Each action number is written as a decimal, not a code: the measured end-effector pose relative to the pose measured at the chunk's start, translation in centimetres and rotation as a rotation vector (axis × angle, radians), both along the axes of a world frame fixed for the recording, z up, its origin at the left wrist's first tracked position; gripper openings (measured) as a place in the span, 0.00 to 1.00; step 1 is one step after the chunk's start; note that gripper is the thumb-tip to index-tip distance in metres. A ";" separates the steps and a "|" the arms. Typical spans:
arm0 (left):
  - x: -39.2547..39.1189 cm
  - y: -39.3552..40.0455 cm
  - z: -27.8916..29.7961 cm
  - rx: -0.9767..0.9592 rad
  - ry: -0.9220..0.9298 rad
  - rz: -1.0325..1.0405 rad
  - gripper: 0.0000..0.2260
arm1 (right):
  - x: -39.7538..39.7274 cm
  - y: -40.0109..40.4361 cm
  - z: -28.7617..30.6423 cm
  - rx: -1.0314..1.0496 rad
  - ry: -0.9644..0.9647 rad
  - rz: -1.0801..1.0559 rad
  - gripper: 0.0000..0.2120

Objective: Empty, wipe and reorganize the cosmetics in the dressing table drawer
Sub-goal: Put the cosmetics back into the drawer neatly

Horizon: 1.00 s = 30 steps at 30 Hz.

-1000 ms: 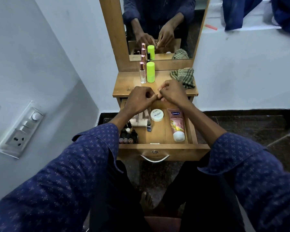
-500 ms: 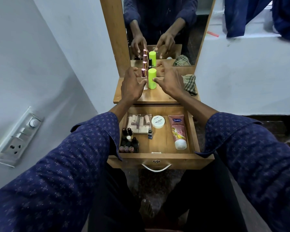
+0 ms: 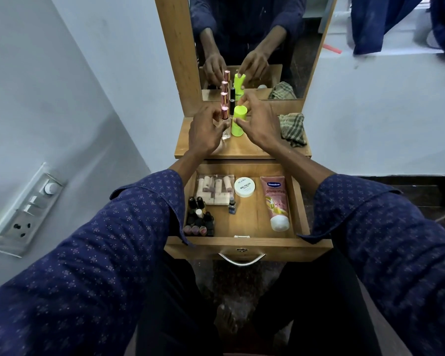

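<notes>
Two upright bottles: perfume bottle (image 3: 226, 124) in left hand (image 3: 206, 132); neon-green bottle (image 3: 238, 121) in right hand (image 3: 260, 123).

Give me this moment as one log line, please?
left hand: holds clear bottle | right hand: grips neon-green bottle | both bottles: upright on tabletop | drawer: open, cosmetics inside

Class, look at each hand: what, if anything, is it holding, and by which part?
The left hand grips the clear perfume bottle by its body. The right hand pinches the neon green bottle just below its cap.
</notes>
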State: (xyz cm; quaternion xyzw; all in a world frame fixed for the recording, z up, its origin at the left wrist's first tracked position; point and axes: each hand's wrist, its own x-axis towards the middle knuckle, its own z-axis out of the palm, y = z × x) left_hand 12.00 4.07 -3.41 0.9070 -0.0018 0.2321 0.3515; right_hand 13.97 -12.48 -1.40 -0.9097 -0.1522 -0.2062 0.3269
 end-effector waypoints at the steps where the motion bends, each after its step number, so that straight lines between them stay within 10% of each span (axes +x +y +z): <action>1: -0.2 -0.1 0.1 0.005 -0.006 -0.018 0.10 | -0.2 -0.4 -0.1 0.014 0.000 -0.001 0.17; 30: -12.0 -3.6 -5.9 0.327 0.340 -0.342 0.15 | -17.1 -7.3 -8.4 0.077 0.255 0.007 0.19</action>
